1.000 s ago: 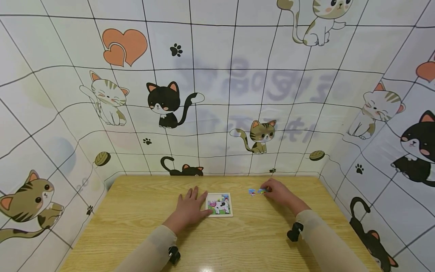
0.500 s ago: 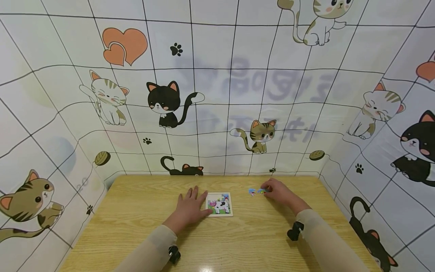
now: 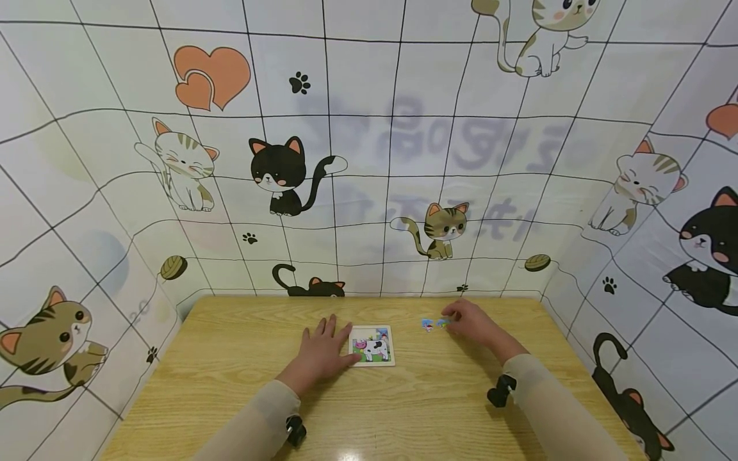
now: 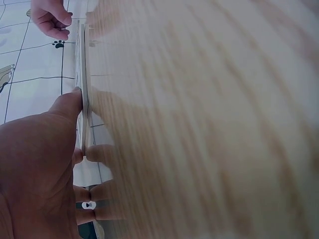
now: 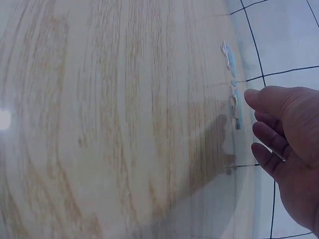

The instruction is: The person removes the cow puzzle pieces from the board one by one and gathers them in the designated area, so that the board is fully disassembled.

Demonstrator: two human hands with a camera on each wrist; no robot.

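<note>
A square framed jigsaw puzzle point(image 3: 364, 333) with a cow picture lies on the table, its upper left part showing bare white. My left hand point(image 3: 324, 351) rests flat beside it, fingers spread, thumb over the lower left of the frame. In the left wrist view the puzzle board point(image 4: 84, 99) appears edge-on against the thumb. Two small blue jigsaw pieces lie to the right: the left piece point(image 3: 427, 324) by itself, the right piece point(image 3: 442, 323) partly under my right hand point(image 3: 469, 323). The right wrist view shows the right fingers loosely bent, close over that piece point(image 5: 235, 105).
The wooden table point(image 3: 369, 410) ends at the back against a white curtain point(image 3: 369, 160) printed with cats and grid lines, which also closes off both sides. A black device point(image 3: 501, 392) is strapped to the right wrist, another point(image 3: 296, 431) to the left.
My right fingers have shifted slightly toward the left and cover more of the right jigsaw piece. The left hand and the puzzle board have stayed put.
</note>
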